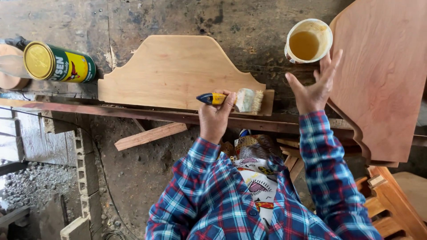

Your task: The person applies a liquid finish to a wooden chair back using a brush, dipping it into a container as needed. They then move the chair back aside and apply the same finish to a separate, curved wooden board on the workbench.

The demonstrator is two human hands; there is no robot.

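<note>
My left hand [215, 119] is closed around the yellow and blue handle of a paintbrush [242, 99]. Its pale bristles rest on the lower right corner of a light wooden panel [171, 71] with a curved, stepped top edge, which lies flat on the dark work surface. My right hand [316, 86] is open with fingers spread. It hovers just below a white cup [308, 41] of amber liquid, its fingertips close to the edge of a large reddish wooden panel [382, 75].
A green and yellow tin can [58, 64] with a gold lid lies on its side at the left. A long wooden rail [133, 113] runs along the bench edge. A loose wood strip [149, 135], concrete blocks [86, 178] and wooden furniture parts [391, 204] lie below.
</note>
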